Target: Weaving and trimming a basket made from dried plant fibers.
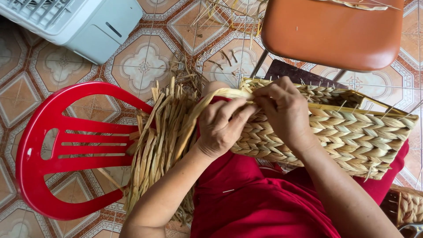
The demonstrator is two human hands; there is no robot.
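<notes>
A half-woven straw basket (352, 132) lies on my lap, its braided side facing me and thin nails standing along its top rim. My left hand (220, 128) pinches a pale flat straw strand (198, 105) against the basket's left end. My right hand (282, 105) grips the same strand at the rim, fingers curled over the weave. A bundle of loose dried straw (158, 141) hangs over my left knee, beside the left hand.
A red plastic chair (53, 150) lies tipped on the patterned tile floor (141, 66) at left. An orange-brown chair seat (330, 31) stands at the top right, a white appliance (83, 22) at the top left. Straw scraps litter the tiles. Another woven piece (410, 207) shows at the lower right.
</notes>
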